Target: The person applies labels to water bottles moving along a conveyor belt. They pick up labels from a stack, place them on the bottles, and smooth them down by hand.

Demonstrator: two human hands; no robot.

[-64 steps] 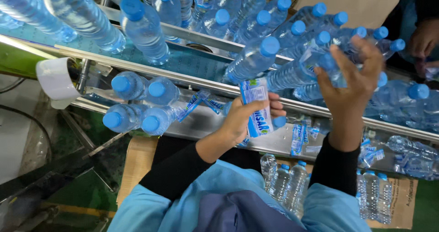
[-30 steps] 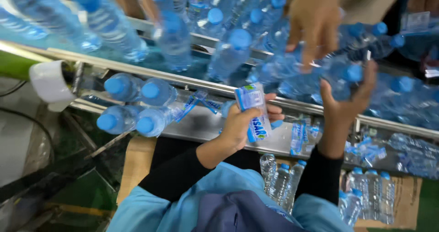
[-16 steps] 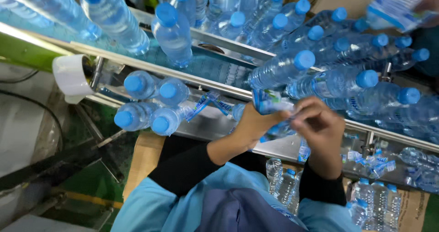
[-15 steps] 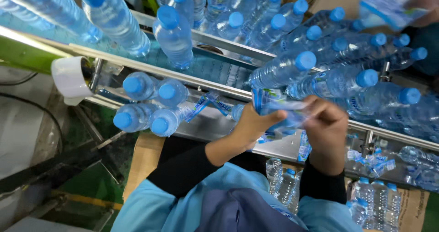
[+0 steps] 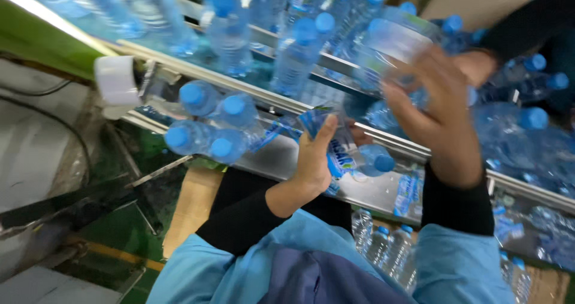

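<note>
Two hands apart now, together half a second ago. Left hand [image 5: 314, 160] fingers pinch a stack of blue-white labels [image 5: 328, 137] at the conveyor's near rail [image 5: 383, 137]. Right hand [image 5: 440, 121] has risen, fingers wrapped round a blurred clear bottle [image 5: 398, 40]. Blue-capped bottles [image 5: 209, 127] crowd left; little free room.

A bottling plant's packing line: a long steel conveyor channel with rails [image 5: 287, 103] carries dozens of clear plastic water bottles with blue caps [image 5: 299, 52] (all alike); beneath it stand brown cardboard cartons [image 5: 191, 205] holding more bottles.
</note>
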